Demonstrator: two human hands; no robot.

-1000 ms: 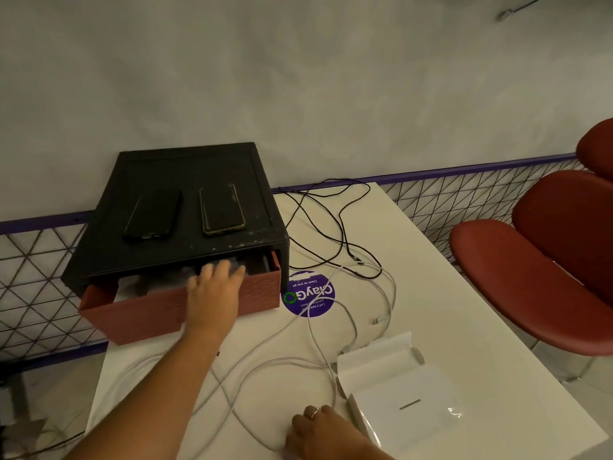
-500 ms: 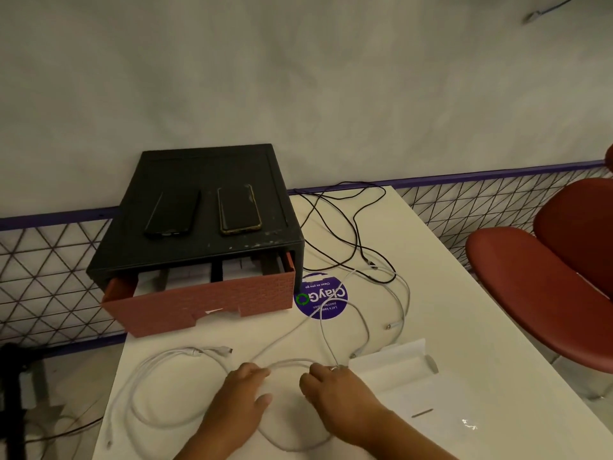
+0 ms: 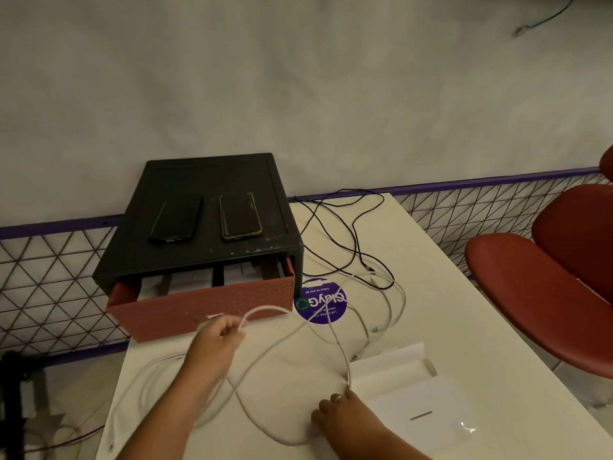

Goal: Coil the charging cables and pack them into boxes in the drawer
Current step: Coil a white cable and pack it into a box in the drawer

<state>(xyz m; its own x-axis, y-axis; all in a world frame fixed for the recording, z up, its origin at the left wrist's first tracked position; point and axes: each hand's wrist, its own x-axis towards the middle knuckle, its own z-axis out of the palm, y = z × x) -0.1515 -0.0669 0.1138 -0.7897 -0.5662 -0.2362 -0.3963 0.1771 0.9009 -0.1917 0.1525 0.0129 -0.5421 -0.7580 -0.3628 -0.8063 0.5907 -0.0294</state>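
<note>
White charging cables (image 3: 265, 355) sprawl in loose loops over the white table (image 3: 464, 320). My left hand (image 3: 220, 340) is raised in front of the drawer, shut on one white cable that arcs up from its fingers. My right hand (image 3: 345, 416) lies low on the table near the front edge, pinching another stretch of white cable. An open white box (image 3: 418, 403) with its flap up rests just right of that hand. The red drawer (image 3: 205, 308) of the black cabinet (image 3: 205, 207) stands partly pulled out, with white boxes inside.
Two dark phones (image 3: 238, 215) lie on the cabinet top. A black cable (image 3: 348, 234) loops behind the white ones, next to a purple round sticker (image 3: 320, 305). A red chair (image 3: 547, 287) stands to the right of the table. A wire fence lines the wall.
My left hand went from the drawer down to the cables, then lifted one white cable up toward the drawer front. My right hand shifted slightly and took hold of the cable.
</note>
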